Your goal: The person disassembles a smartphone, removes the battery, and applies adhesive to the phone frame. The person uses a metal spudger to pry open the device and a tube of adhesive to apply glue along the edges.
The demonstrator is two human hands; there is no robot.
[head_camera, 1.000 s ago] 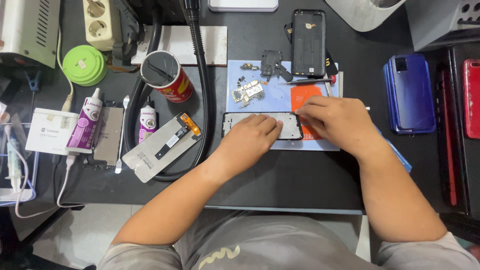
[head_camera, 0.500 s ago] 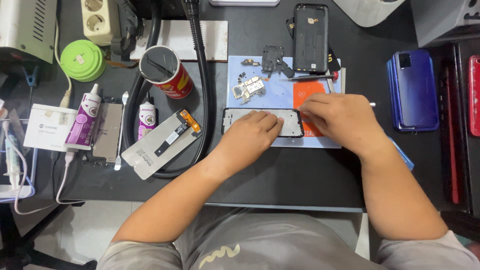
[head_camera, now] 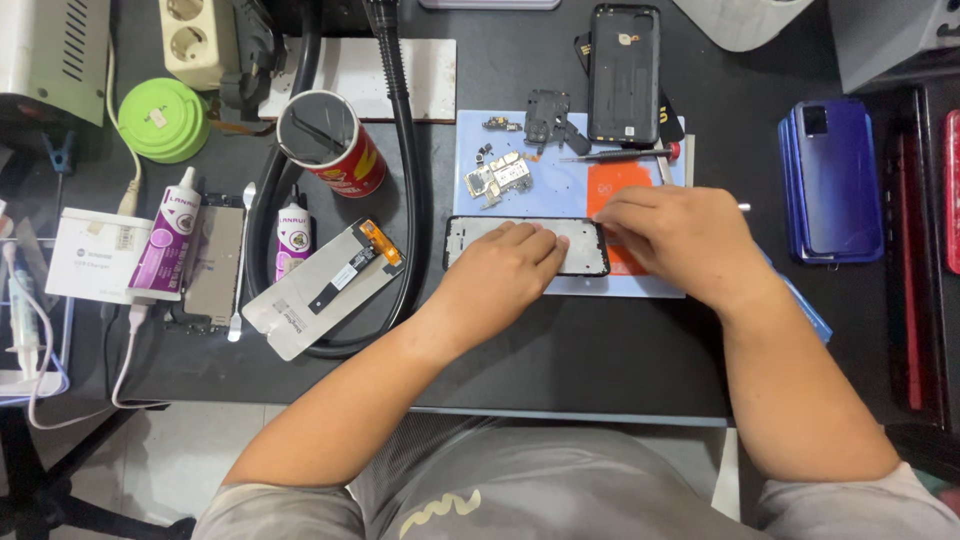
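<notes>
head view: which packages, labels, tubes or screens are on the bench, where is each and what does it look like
Purple glue tube: far left, white cap, lying on a white box.
Small white bottle: left of centre, purple label, black tip.
Red can: behind the bottle, open top, yellow print.
Display panel: left of the left hand, grey with orange flex, tilted.
Blue phones: stacked at far right.

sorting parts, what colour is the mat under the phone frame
Light blue mat, with an orange patch beside the right hand; head view shows it.
</notes>
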